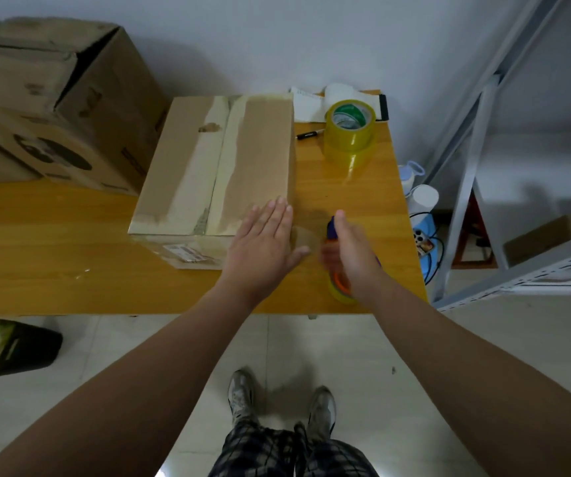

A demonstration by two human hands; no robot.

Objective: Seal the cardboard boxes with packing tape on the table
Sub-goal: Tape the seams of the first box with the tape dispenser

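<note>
A closed cardboard box point(208, 166) lies on the wooden table point(53, 263), with old pale tape along its centre seam. My left hand point(266, 242) lies flat on the box's near right corner, fingers straight. Just right of the box, my right hand point(349, 256) grips a tape dispenser point(337, 280) with a blue handle and an orange hub; the hand is blurred and covers most of it. A stack of yellowish tape rolls point(349, 136) stands at the table's far right.
Large open cardboard boxes point(53, 105) fill the far left of the table. A black pen point(309, 134) and white papers point(308, 105) lie near the rolls. A metal shelf point(483, 166) stands to the right, a black bin point(12, 346) on the floor at left.
</note>
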